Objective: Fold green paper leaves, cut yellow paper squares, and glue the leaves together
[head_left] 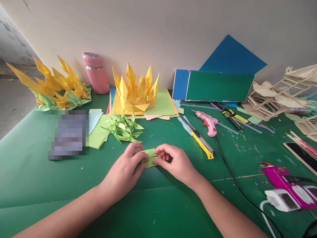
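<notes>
Between my hands is a small piece of folded green paper [151, 158], with a crease running along its middle. My left hand [126, 163] pinches its left end, thumb below and fingers above. At the right end, the thumb and fingertips of my right hand [174, 162] close on the paper's edge. Just beyond the hands lies a cluster of folded green paper flowers [123, 127]. Behind that stands a yellow folded paper crown [138, 92] on a stack of coloured paper sheets [164, 100].
To the right lie a yellow utility knife [203, 143], a pink glue gun [209, 122] with a black cord, and a magenta power strip [287, 185]. A pink thermos [96, 74], another paper crown [61, 89] and green sheets [97, 135] are at left. Green and blue boards [219, 86] lean on the wall.
</notes>
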The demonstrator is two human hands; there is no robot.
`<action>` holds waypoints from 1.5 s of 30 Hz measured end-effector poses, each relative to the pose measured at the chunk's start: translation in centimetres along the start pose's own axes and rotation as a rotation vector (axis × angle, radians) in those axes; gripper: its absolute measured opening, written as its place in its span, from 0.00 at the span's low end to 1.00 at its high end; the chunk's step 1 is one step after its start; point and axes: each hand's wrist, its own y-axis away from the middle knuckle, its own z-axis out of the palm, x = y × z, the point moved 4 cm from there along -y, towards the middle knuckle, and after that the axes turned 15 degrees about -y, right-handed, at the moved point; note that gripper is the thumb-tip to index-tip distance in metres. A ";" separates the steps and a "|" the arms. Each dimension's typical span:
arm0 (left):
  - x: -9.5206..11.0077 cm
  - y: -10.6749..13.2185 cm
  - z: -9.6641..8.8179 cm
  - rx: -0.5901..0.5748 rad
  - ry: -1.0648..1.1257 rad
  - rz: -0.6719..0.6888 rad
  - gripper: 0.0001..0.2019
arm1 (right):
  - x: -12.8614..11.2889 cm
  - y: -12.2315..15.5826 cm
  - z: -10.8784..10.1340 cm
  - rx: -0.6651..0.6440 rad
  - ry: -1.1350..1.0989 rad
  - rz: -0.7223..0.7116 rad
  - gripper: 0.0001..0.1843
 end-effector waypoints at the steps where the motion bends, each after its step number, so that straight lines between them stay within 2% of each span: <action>1: 0.0 0.0 0.0 0.003 0.014 0.001 0.07 | 0.0 0.0 0.0 0.004 0.000 0.002 0.05; 7: 0.4 -0.3 -0.2 -0.041 0.036 0.028 0.10 | -0.2 0.1 0.3 0.034 0.030 0.006 0.08; 20: 1.0 -0.3 -0.3 -0.005 -0.098 0.168 0.13 | -0.4 0.3 0.7 0.057 0.178 -0.065 0.06; 25: 1.0 -0.4 -0.3 -0.024 -0.130 0.186 0.13 | -0.3 0.2 0.5 0.061 0.088 -0.018 0.04; 28: 1.1 -0.4 -0.4 -0.027 -0.135 0.193 0.14 | -0.3 0.3 0.4 0.024 0.013 0.016 0.07; 34: 1.4 -0.4 -0.6 -0.004 -0.151 0.237 0.15 | -0.4 0.3 0.5 0.012 0.089 -0.011 0.06; 45: 1.5 -0.5 -0.8 -0.072 -0.175 0.251 0.14 | -0.2 0.3 0.7 0.046 0.131 0.000 0.08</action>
